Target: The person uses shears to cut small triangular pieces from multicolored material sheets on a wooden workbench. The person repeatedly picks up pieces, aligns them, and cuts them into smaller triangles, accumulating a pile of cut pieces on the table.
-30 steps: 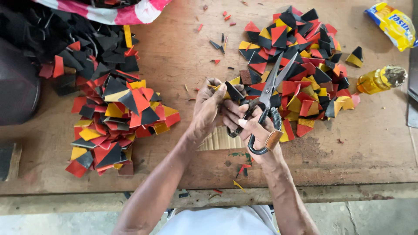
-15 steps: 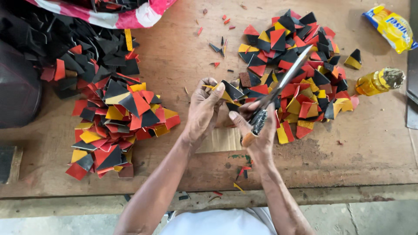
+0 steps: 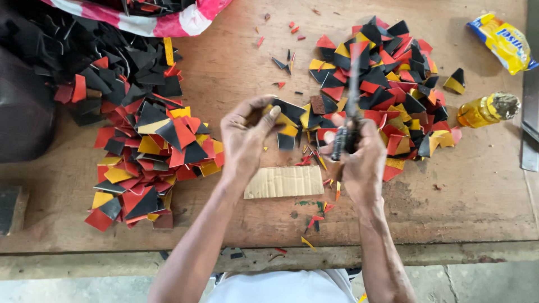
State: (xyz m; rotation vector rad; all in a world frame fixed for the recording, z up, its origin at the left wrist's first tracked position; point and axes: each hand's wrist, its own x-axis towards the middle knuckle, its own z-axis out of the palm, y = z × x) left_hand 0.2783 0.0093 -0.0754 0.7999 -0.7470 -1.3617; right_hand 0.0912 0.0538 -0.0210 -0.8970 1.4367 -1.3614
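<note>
My left hand (image 3: 245, 139) pinches a small black-and-yellow piece (image 3: 290, 115) above the wooden table (image 3: 236, 67). My right hand (image 3: 362, 156) grips the handles of a pair of scissors (image 3: 351, 96), blades together and pointing away from me, blurred by motion. The scissors stand just right of the held piece, apart from it. A small black scrap (image 3: 286, 141) hangs in the air below the piece. Under my hands lies a flat rectangle of cardboard (image 3: 284, 182).
A pile of red, black and yellow cut pieces (image 3: 149, 154) lies at the left, another pile (image 3: 387, 78) at the right. Black uncut material (image 3: 95, 53) fills the far left. A yellow bottle (image 3: 484, 110) and yellow packet (image 3: 502, 40) sit at right. Trimmings (image 3: 314, 216) litter the front.
The scissors swung from a rightward slant to pointing straight away, and my right hand moved a little right. My left hand turned the piece; a small black scrap has come off.
</note>
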